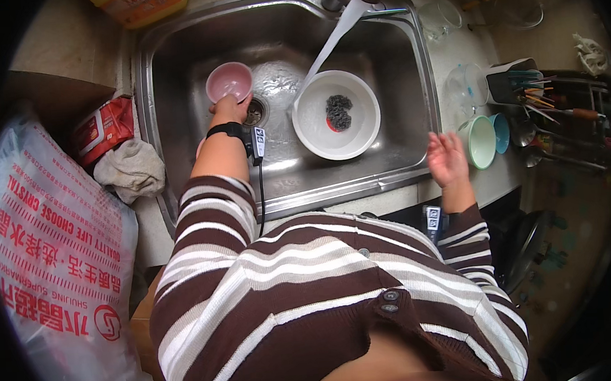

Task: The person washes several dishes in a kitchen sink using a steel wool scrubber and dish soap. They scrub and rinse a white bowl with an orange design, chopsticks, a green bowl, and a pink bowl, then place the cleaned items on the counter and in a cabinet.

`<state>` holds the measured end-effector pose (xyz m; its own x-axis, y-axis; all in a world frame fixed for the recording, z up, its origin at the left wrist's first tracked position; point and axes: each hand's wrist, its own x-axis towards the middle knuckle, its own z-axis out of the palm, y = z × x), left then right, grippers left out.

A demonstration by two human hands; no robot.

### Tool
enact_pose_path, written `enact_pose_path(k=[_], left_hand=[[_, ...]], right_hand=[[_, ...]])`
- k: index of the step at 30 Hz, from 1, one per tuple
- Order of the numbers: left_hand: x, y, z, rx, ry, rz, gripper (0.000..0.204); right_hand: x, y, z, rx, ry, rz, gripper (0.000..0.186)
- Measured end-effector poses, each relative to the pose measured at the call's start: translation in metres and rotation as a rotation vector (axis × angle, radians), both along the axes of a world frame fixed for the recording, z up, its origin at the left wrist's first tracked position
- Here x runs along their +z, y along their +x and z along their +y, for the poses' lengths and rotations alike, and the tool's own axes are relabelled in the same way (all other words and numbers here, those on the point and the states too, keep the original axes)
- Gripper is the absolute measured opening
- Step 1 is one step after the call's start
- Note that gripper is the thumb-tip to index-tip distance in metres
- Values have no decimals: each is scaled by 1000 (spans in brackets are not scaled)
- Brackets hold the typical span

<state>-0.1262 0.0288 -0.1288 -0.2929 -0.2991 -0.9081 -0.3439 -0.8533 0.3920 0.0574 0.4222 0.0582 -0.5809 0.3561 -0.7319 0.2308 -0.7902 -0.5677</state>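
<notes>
Pink bowl point(230, 81) sat in the left hand point(230, 109), and from my distant station I took that grip as my reference. Largest first, the metal sink point(183, 57) spread around it, with the sink's right edge well off towards the other hand. Next in size, the white basin point(369, 133) stood on the sink floor to the right of the grip, apart from the bowl. The water stream point(334, 43) fell ahead and to the right of the grip, towards the basin's left side; I couldn't tell whether it landed inside the rim. The left fingers were closed on the bowl's near side, its mouth turned up towards me. The right hand point(449, 161) had its fingers loosely spread and held nothing I could see, just beside the pale green cup point(483, 143). Smaller again, a grey scouring pad point(339, 112) rested in the basin, and the drain point(256, 111) lay just right of the left grip. I judged the step in hand to be holding the bowl over the sink, clear of the stream. To my mind the next move called for a steady hold and a path clear of the basin's rim
</notes>
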Motion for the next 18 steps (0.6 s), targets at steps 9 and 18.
enact_pose_path(k=[9, 18], left_hand=[[92, 49, 56, -816, 289, 428, 39], [146, 59, 66, -1105, -57, 413, 39]], right_hand=[[-23, -59, -129, 1047, 1525, 548, 32], [-45, -87, -146, 1614, 1934, 790, 30]])
